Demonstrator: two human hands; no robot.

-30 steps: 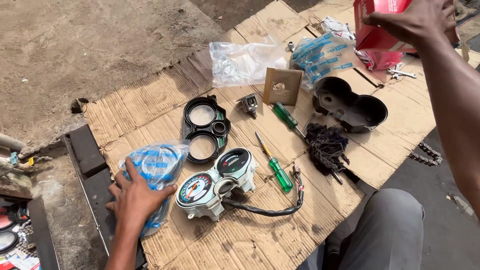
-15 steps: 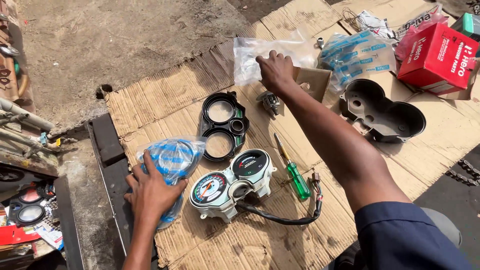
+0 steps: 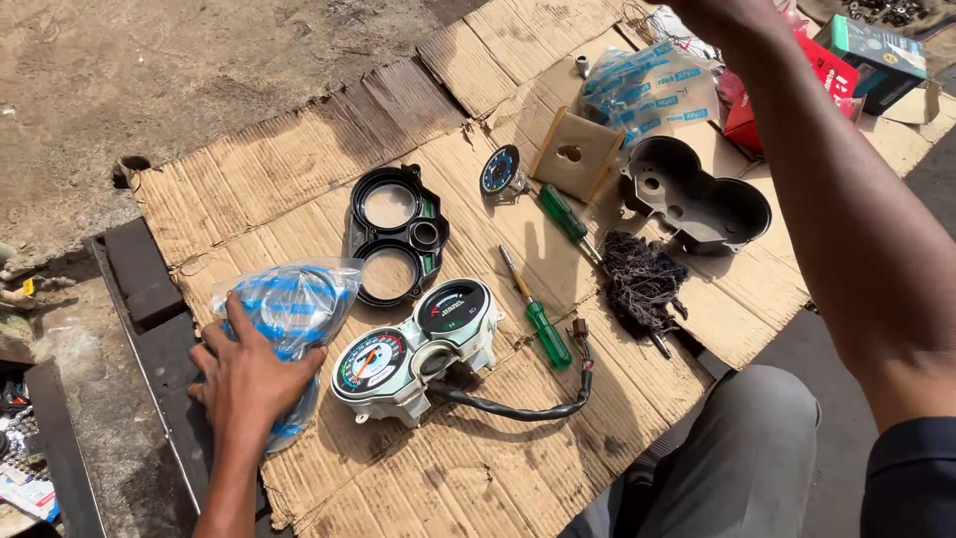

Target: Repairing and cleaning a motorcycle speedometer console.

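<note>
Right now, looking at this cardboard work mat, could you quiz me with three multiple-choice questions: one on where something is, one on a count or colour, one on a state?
1. Where does the left hand rest?
A. on the plastic bag with blue print
B. on the black housing
C. on a screwdriver

2. How many green-handled screwdrivers lie on the cardboard?
A. one
B. two
C. four

3. What state is the gauge cluster in?
A. boxed
B. bagged
C. bare, its black bezel lying apart

Answers: 1 A, the palm lies flat on the bag. 2 B, two green handles show beside each other. 3 C, the bezel lies above the cluster, separate.
</note>
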